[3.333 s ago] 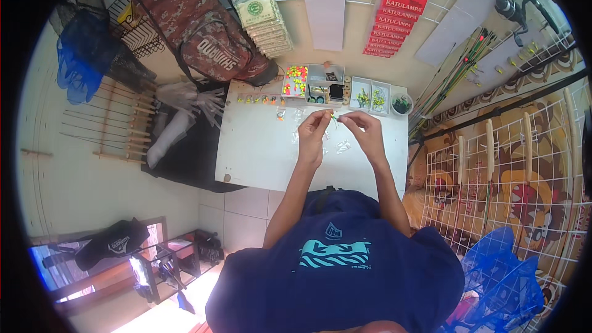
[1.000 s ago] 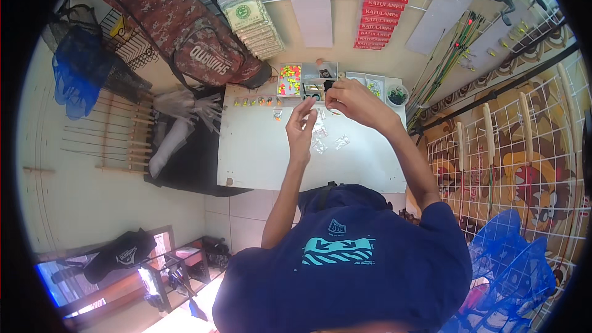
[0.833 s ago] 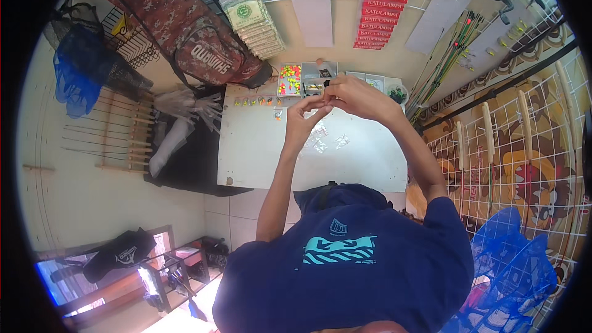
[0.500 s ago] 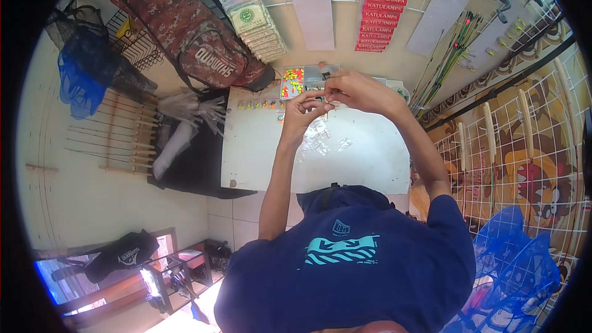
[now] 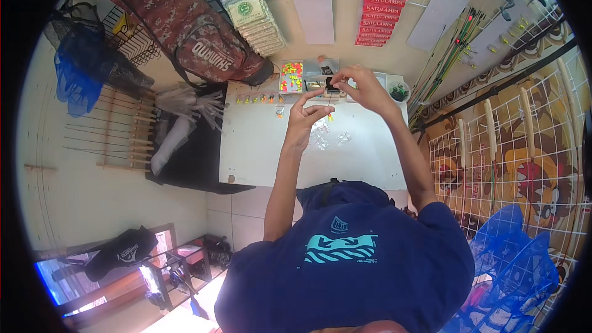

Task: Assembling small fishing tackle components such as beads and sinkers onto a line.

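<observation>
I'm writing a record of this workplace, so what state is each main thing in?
Left hand: raised over the white table, thumb and forefinger apart; grip unclear.
Right hand: raised, fingers bent; grip unclear.
Small yellow piece: near the left thumb; held or not, unclear.
Clear packets: lying loose.
Tray of bright pieces: open, well filled.
Round tub: open, dark green contents.
Camouflage bag: slanting.
Red packets: hanging.
</observation>
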Motion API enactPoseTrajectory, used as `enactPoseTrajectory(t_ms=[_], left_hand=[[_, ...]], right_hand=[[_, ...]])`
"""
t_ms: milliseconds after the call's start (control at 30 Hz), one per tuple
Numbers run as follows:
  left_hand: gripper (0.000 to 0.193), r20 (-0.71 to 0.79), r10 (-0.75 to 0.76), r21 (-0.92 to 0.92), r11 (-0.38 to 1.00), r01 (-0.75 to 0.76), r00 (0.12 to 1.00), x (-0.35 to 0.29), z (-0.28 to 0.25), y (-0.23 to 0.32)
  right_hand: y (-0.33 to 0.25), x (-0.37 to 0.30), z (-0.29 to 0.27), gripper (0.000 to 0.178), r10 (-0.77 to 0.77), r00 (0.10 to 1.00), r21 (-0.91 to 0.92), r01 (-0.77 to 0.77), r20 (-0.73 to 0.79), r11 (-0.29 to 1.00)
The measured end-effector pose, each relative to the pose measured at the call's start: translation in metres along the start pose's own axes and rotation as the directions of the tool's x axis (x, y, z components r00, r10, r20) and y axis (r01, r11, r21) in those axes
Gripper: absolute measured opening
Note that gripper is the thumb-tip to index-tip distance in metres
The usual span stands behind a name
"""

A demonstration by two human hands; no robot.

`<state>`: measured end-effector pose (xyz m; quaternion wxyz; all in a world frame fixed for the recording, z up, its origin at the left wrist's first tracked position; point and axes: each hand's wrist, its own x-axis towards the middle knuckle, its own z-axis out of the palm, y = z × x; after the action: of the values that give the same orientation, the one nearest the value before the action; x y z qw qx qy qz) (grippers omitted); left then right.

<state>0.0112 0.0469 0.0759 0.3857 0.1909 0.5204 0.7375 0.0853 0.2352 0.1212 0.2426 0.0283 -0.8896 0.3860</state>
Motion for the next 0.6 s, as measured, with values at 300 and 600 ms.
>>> enactPoseTrajectory(t_ms=[300, 600], left_hand=[[0.06, -0.086, 0.042, 0.164, 0.986, -0.027, 0.995, -0.003, -0.004, -0.019], [0.062, 0.032, 0.202, 0.524, 0.831, -0.188, 0.979, -0.005, -0.003, -0.027]], right_hand=[[0.014, -0.086, 0.056, 0.023, 0.59, 0.806, 0.509, -0.526, 0.043, 0.681], [0.006, -0.095, 0.068, 0.023, 0.675, 0.699, 0.778, -0.552, 0.235, 0.3]])
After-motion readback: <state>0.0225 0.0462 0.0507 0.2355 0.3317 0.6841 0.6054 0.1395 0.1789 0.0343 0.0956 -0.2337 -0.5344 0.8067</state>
